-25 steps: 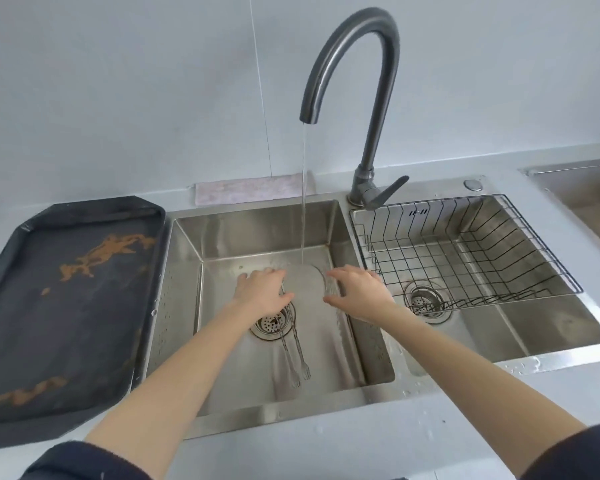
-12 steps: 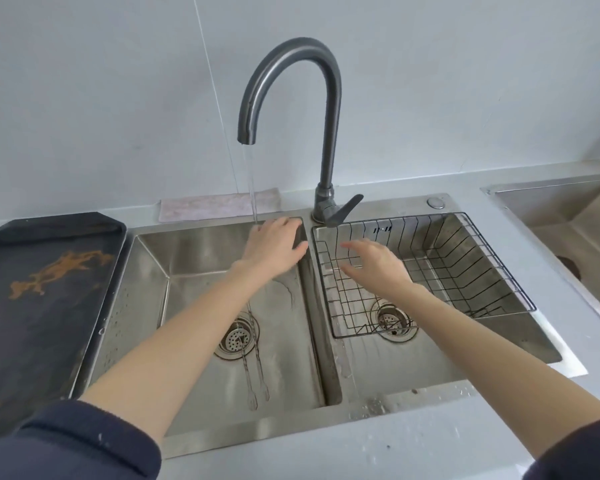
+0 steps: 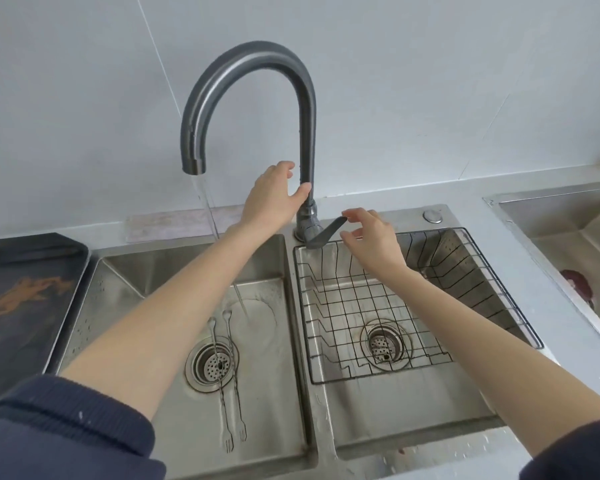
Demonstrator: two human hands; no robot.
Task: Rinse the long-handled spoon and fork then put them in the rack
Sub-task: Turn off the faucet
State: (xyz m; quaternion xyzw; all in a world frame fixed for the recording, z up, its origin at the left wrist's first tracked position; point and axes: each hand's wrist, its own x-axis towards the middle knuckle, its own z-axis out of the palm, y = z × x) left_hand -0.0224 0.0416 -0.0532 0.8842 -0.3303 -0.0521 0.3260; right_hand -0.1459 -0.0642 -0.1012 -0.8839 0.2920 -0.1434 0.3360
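Observation:
Two thin long-handled metal utensils (image 3: 230, 379) lie side by side on the floor of the left sink basin (image 3: 125, 299), across its drain; I cannot tell which is the spoon and which the fork. Neither hand touches them. My left hand (image 3: 272, 197) is wrapped around the faucet neck (image 3: 307, 133), thumb in front. My right hand (image 3: 371, 237) hovers at the faucet lever (image 3: 326, 232), index fingertip on its tip, thumb below and apart. Water runs from the spout (image 3: 193, 166) into the left basin. The black wire rack (image 3: 520, 315) sits in the right basin with nothing in it.
A dark baking tray (image 3: 21, 306) with orange stains lies on the counter to the left. A pale cloth (image 3: 167, 225) lies behind the left basin. Another steel sink (image 3: 568, 216) with a reddish object (image 3: 576, 283) is at the far right.
Both hands rose from the left basin to the faucet, the left reaching the neck and the right the lever. The utensils stayed on the basin floor. Water keeps running.

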